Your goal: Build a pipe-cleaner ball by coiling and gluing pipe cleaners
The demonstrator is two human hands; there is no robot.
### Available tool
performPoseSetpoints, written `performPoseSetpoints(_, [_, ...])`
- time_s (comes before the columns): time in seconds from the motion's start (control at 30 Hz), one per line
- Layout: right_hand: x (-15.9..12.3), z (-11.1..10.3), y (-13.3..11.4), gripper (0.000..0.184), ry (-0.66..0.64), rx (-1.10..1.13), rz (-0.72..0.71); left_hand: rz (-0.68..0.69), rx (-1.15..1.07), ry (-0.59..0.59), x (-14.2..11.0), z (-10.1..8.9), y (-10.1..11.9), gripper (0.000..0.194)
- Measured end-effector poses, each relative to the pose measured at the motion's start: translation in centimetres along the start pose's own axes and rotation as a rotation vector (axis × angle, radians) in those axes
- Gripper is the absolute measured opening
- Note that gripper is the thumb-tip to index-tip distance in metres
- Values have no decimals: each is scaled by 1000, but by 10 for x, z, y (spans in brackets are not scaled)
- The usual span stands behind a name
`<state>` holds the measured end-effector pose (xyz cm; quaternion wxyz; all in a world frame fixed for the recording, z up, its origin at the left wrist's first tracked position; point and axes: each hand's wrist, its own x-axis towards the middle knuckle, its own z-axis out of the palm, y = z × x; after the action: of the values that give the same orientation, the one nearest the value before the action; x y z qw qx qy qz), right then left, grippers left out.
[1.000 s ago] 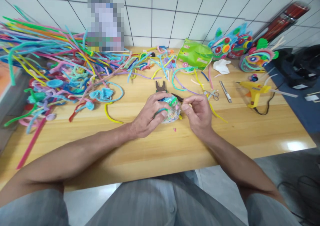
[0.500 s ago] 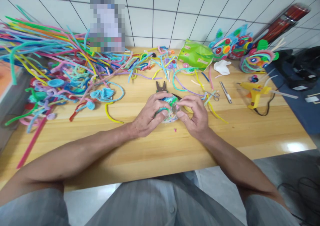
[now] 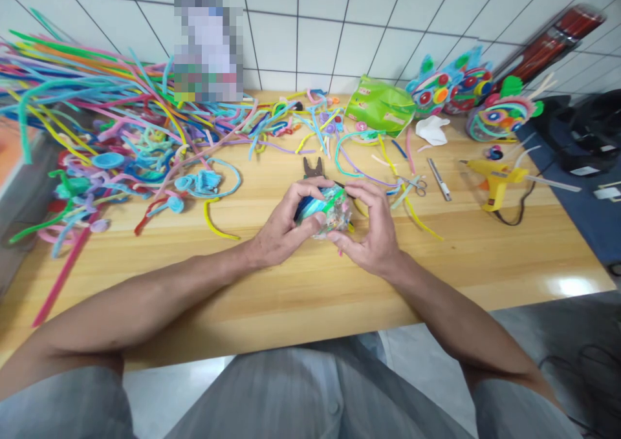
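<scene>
Between my hands is a clear plastic, rounded craft piece (image 3: 340,215) with blue and green pipe-cleaner strips on its left part and small coloured bits showing at its right. My left hand (image 3: 286,224) grips it from the left, thumb across its front and fingers over the top. On the right, my right hand (image 3: 373,229) curves round it, thumb at the lower edge and fingertips near the upper edge. Just behind lie pliers (image 3: 313,167), dark jaws outward, their handles hidden. A tiny pink bit (image 3: 340,253) lies by my right thumb.
Loose pipe cleaners (image 3: 111,103) pile up at left. Along the back stand a green packet (image 3: 381,106) and several decorated animal heads (image 3: 502,116). To the right lie scissors (image 3: 416,185), a craft knife (image 3: 439,179) and a yellow glue gun (image 3: 497,183).
My right hand has shifted slightly, its fingers and thumb spreading from a pinch at the piece's face to its edges. The piece has turned, showing more of its blue and green strips.
</scene>
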<state>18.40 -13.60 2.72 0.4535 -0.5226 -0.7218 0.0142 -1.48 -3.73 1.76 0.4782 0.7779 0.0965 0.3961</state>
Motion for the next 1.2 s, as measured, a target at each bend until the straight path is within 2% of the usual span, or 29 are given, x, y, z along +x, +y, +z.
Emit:
performPoseSetpoints(0.1, [-3,5,2,90,-50,12,42,-35,-31,17,1,0,-1,27])
performPoseSetpoints(0.2, [-5,11,5,101,-108,23,64,-62,-59,18,3,-1,-5,29])
performPoseSetpoints(0.47, [-5,15,8,96,-120,40,85,-84,-139,5,3,-4,-15,29])
performPoseSetpoints(0.83, [-5,19,5,101,-94,56,79,-174,-166,75,4,-2,-9,28])
performPoseSetpoints(0.97, [-3,19,2,104,-111,61,83,-224,-203,117,0,-3,-10,36])
performPoseSetpoints(1.07, [-3,17,-1,106,-130,49,55,-230,-193,97,-2,-4,-10,43])
performPoseSetpoints(1.2, [-4,11,-3,106,-120,57,47,-246,-177,74,-3,-4,-6,38])
